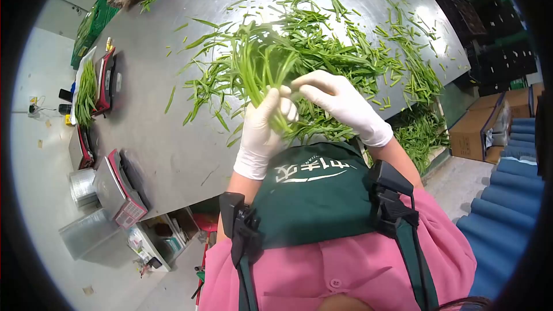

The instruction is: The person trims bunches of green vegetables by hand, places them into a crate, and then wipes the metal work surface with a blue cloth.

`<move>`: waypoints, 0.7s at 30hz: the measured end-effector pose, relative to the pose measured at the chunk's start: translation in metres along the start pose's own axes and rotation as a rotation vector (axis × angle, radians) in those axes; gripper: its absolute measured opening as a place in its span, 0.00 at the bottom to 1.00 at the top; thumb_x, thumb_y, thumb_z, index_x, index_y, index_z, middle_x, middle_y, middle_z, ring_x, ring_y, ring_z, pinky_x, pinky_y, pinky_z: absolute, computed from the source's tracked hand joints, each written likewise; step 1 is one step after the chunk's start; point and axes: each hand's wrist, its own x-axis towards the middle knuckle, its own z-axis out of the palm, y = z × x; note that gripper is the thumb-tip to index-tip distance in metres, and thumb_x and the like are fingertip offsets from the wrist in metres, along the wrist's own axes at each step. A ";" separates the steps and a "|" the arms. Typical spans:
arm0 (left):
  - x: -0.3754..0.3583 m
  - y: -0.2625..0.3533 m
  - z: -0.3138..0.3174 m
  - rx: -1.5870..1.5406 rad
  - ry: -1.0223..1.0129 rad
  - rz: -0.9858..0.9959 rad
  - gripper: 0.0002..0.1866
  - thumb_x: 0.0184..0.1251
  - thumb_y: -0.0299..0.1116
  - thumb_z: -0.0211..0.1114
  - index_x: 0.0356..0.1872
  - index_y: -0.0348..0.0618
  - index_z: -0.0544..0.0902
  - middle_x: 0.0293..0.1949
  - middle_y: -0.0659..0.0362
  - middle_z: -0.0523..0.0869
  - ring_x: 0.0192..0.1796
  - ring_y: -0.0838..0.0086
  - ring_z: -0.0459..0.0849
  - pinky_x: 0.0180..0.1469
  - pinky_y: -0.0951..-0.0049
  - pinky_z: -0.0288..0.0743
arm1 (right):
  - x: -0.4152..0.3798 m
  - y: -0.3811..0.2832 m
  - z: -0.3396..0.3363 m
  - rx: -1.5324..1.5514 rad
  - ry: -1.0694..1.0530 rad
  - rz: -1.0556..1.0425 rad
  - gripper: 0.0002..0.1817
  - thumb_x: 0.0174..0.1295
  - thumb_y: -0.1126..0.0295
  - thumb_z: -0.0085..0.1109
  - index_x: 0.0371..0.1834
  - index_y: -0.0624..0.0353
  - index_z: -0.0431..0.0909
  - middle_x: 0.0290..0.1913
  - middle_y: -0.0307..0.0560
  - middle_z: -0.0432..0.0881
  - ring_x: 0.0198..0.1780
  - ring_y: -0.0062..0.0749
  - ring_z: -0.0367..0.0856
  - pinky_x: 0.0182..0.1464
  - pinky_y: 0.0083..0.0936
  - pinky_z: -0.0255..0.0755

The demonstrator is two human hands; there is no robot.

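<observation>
- Steel worktop (173,155) fills most of the view, running from lower left to upper right, with loose greens (322,52) strewn over the upper middle and short stem bits (397,72) thick toward the right.
- So the bunch (247,63) is up off the table around the centre, leaf ends fanning toward the top of the frame, stem ends poking out low by the apron (317,187).
- Left hand (259,129), gloved: fingers curled closed around the stems, thumb across the front. Looks like a decent hold.
- Right hand (340,101), also gloved: half curled, thumb and index reaching to the bunch's right side. Can't tell if they've got a stem between them.
- Imo the step looks like tidying the bunch, so I'd hold it low, firm but not squeezing, and work stray bits with fingertips. Crushing tender stems is the risk.
- Also worth lining up the stem ends while they're together.
- For room, I'd swing left: a broad stretch of steel lies between the greens and the scale (118,190) at lower left.
- Careful at centre right, where the table's edge cuts away above a heap of greens (420,138). Loose bits could slide off there.
</observation>
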 end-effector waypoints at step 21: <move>-0.004 -0.001 0.010 0.210 0.313 0.162 0.10 0.74 0.34 0.61 0.47 0.38 0.80 0.34 0.62 0.82 0.36 0.77 0.81 0.40 0.75 0.76 | 0.010 0.006 0.030 -0.469 0.253 -0.615 0.10 0.51 0.71 0.71 0.23 0.57 0.75 0.28 0.43 0.75 0.32 0.41 0.75 0.36 0.33 0.70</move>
